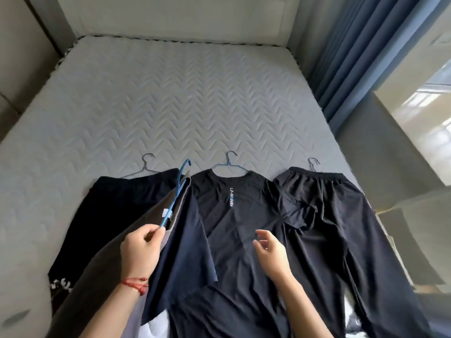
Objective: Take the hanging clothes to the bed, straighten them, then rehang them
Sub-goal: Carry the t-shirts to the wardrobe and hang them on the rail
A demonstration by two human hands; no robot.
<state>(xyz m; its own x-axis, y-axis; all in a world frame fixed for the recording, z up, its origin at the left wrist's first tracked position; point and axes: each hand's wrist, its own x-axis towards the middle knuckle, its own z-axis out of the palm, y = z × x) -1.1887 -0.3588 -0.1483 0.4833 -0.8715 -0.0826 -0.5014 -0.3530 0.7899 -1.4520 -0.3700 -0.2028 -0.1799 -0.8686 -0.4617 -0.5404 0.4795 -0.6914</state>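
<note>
Grey quilted bed (170, 98) beside blue curtains (361, 57); left fingers (152, 231) pinching blue hanger (174, 198), right fingers (262, 234) spread

Three dark garments lie flat side by side near the foot of the bed (170, 98), each on a wire hanger: black shorts (109, 215) at left, a black T-shirt (239, 228) with a small vertical logo in the middle, and black trousers (341, 228), creased, at right. A grey-brown garment (117, 252) on a blue hanger (175, 196) is raised at a slant over the shorts, beside a navy piece (180, 259)
</note>
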